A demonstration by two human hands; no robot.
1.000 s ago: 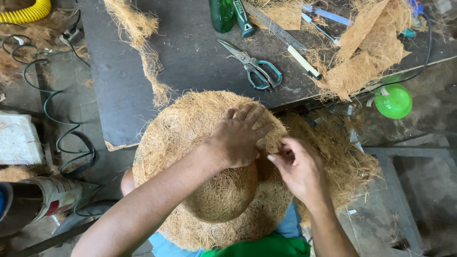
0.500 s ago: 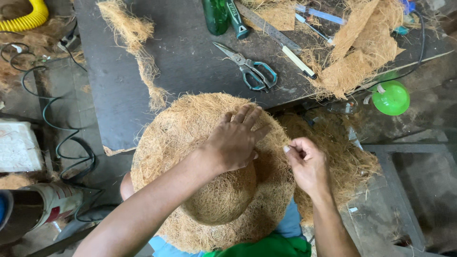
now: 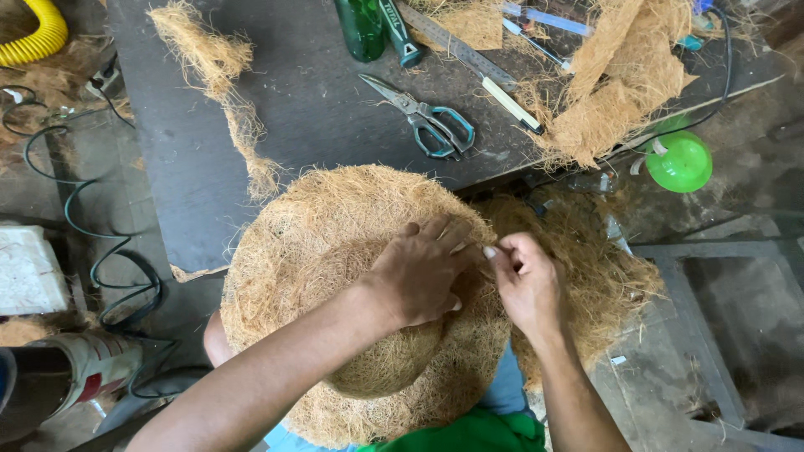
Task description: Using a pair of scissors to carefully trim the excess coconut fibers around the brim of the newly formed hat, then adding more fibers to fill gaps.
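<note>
A round hat-shaped piece of brown coconut fibre (image 3: 327,251) rests on my lap, its brim reaching the dark worktable's edge (image 3: 201,243). My left hand (image 3: 423,272) lies flat on the crown near the right brim, fingers pressing the fibre down. Right beside it, my right hand (image 3: 526,280) pinches the brim's edge between thumb and fingertips. The two hands nearly touch. Whether something thin sits in the right fingers cannot be made out.
On the table lie teal-handled scissors (image 3: 427,121), a metal ruler (image 3: 456,46), a green bottle (image 3: 362,29), a fibre strip (image 3: 222,84) and a fibre sheet pile (image 3: 615,84). A green funnel-like object (image 3: 680,161) sits at right. Cables (image 3: 92,251) run on the floor at left.
My right hand has risen a little along the brim edge and closed in on my left hand. The left hand stays pressed on the hat.
</note>
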